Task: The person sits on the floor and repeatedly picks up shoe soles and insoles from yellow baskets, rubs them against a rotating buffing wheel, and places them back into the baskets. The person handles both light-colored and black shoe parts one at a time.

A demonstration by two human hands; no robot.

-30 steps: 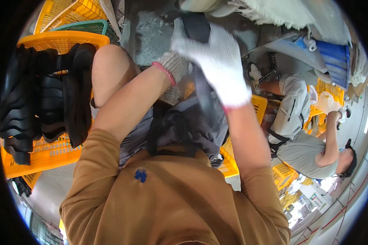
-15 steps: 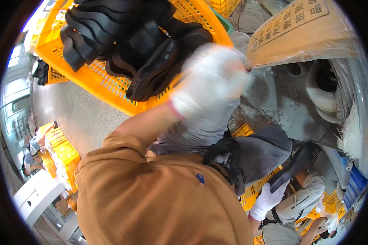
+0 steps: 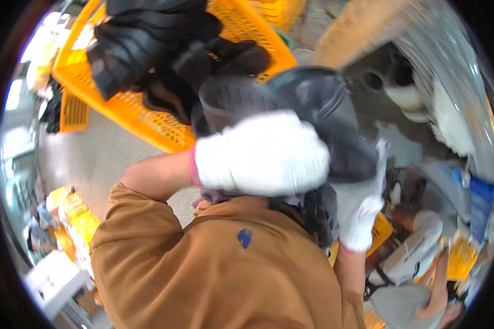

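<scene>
My left hand [image 3: 263, 153], in a white glove with a pink cuff, is in front of my body, its back toward me. It is closed around a black shoe sole [image 3: 239, 98], blurred by motion; the fingertips are hidden. Beside it, my gloved right hand [image 3: 361, 211] is raised against a dark sole [image 3: 346, 153] and seems to grip its side. Another rounded black piece [image 3: 313, 90] shows just above; I cannot tell whether it belongs to the same sole. Ahead on the left, a yellow plastic crate [image 3: 115, 115] holds a heap of black soles [image 3: 153, 33].
A plastic-wrapped tan package [image 3: 362, 27] stands at the far right, above a grey area with a white rounded object [image 3: 406, 96]. A co-worker in grey [image 3: 406, 301] sits close by at the lower right. More yellow crates [image 3: 79, 211] stand at the left.
My left hand has come back from the crate's edge toward my body, with a sole in it. My right hand has risen from the lower right with its sole, bringing both hands together.
</scene>
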